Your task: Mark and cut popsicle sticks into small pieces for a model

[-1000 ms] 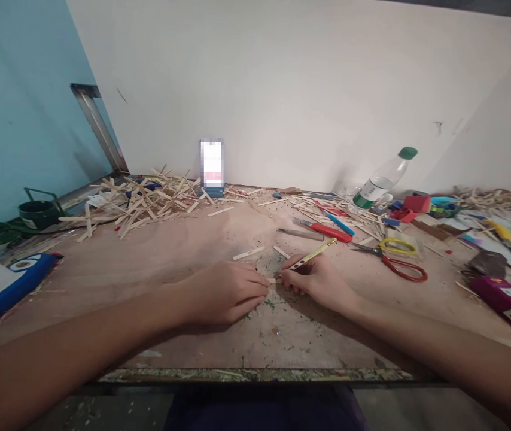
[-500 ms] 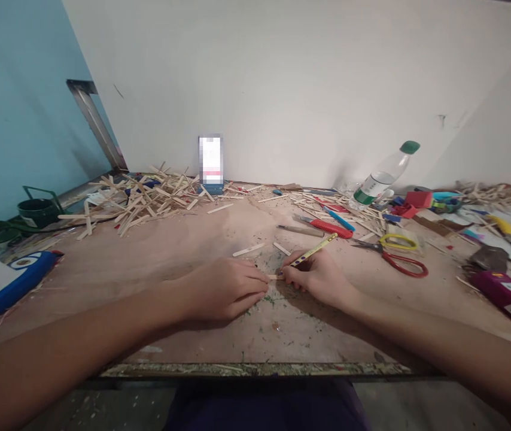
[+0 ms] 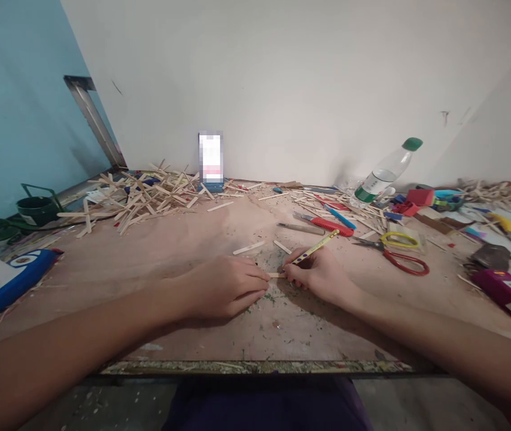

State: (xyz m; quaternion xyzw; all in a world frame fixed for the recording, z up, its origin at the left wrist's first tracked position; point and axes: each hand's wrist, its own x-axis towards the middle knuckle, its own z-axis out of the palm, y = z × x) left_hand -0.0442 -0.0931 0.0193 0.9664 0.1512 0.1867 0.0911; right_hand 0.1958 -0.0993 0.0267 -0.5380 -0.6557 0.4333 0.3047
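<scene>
Flat pale wooden stick (image 3: 276,275): left hand (image 3: 229,287) holding end, right hand (image 3: 315,278) gripping yellow dotted pencil (image 3: 313,248), apparently marking; next needing steadiness.

Thin stick (image 3: 276,275), ends hidden by left hand (image 3: 233,284) and right hand (image 3: 316,275), phone screen (image 3: 211,158) blurred out

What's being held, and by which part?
Right grip holds the yellow pencil near its lower end; left grip touches a wooden stick, whether grasping or pressing can't be told.
</scene>
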